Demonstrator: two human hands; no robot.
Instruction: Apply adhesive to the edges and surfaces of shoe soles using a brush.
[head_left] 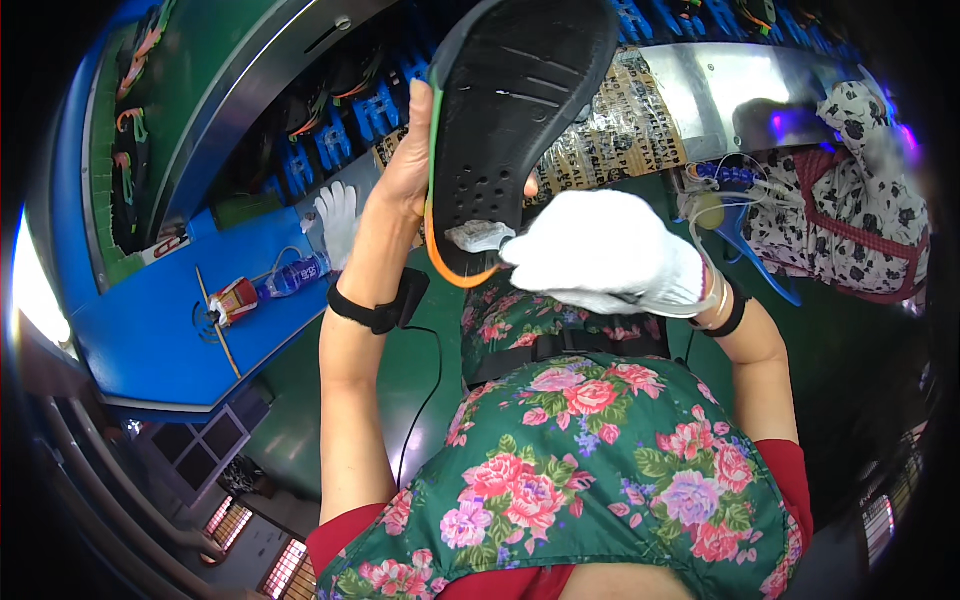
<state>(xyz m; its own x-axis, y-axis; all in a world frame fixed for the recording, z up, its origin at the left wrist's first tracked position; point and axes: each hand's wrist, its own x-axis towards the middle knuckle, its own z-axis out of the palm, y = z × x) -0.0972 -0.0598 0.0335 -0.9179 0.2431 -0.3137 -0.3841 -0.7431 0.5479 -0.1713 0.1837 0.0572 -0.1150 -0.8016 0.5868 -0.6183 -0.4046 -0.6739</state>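
A shoe sole (500, 110), black with a green and orange rim, stands tilted in front of me at the top middle. Slots cross its front part, and small round holes dot the part near the heel. My bare left hand (408, 170) grips it from the left, thumb along the rim, with a fingertip showing at the right edge. At the heel lies a crumpled greyish scrap (478, 236). My right hand (600, 250), in a white knitted glove, is closed beside the scrap at the heel rim; what its fingertips pinch is hidden.
A blue table (150, 340) at the left carries a bottle (295, 275), a red container (235, 300) and a white glove (338, 215). Behind the sole runs a rack with blue holders (375, 112). Patterned cloth (830, 220) hangs at the right beside a blue curved piece (755, 255).
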